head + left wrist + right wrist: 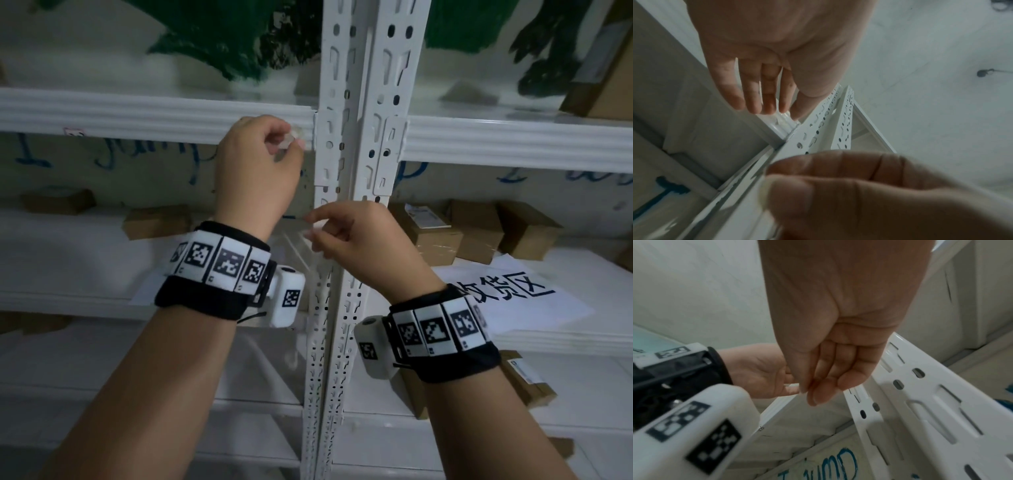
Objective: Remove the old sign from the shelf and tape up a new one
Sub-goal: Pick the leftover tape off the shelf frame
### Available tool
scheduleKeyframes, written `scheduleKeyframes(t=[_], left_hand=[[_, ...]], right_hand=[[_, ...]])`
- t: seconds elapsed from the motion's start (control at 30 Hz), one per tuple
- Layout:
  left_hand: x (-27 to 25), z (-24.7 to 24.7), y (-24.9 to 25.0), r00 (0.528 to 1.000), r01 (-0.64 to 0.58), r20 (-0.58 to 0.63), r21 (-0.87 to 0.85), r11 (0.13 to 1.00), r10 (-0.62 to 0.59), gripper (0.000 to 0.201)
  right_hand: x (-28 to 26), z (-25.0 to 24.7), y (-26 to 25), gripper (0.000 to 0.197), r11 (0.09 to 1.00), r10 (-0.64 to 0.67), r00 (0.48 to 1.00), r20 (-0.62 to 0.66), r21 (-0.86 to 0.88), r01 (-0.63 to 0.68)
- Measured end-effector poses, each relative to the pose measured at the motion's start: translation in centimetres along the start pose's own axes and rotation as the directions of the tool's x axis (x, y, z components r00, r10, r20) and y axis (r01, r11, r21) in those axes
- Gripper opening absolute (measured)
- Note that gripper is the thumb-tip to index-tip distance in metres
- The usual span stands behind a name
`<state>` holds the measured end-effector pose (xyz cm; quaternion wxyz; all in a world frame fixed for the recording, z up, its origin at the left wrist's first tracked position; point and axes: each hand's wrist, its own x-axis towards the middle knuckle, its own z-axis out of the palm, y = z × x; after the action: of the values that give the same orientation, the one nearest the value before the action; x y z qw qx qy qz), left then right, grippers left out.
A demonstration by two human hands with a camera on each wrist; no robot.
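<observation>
My left hand (291, 144) is up at the white shelf beam (137, 113), right beside the perforated upright (346, 102). Its thumb and fingers pinch a crumpled bit of clear tape (290, 139) stuck to the beam's end; the left wrist view shows the fingertips (785, 110) on that glossy tape (784, 121). Lower down, my right hand (313, 228) pinches a thin clear strip with thumb and forefinger (809, 394). The strip is hard to make out. A new white paper sign (513, 291) with large black characters lies flat on the right-hand shelf. No old sign shows on the beam.
Cardboard boxes (438, 236) stand on the right shelf behind the paper, and more boxes (154, 219) sit on the left shelf. A small sticker (73, 132) is on the beam at the left. The wall behind carries blue writing and green paint.
</observation>
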<state>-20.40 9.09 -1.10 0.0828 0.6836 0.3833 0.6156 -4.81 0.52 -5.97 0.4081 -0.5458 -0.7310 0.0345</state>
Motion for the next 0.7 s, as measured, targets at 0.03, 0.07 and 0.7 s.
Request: scheduleKeyframes(t=[0.03, 0.07, 0.7], left_hand=[[0.3, 0.2, -0.3, 1.0, -0.021, -0.016, 0.022, 1.0, 0.021, 0.019], [0.5, 0.4, -0.6, 0.999, -0.036, -0.029, 0.038, 0.999, 0.037, 0.018], [1.7, 1.9, -2.7, 0.986, -0.088, -0.14, -0.02, 0.996, 0.085, 0.003]], right_hand=[[0.1, -0.1, 0.0, 0.015, 1.0, 0.0, 1.0, -0.012, -0.012, 0.0], [0.2, -0.2, -0.1, 0.012, 1.0, -0.002, 0.999, -0.033, -0.018, 0.001], [6.8, 1.3, -2.5, 0.042, 0.976, -0.122, 0.938, -0.325, -0.209, 0.054]])
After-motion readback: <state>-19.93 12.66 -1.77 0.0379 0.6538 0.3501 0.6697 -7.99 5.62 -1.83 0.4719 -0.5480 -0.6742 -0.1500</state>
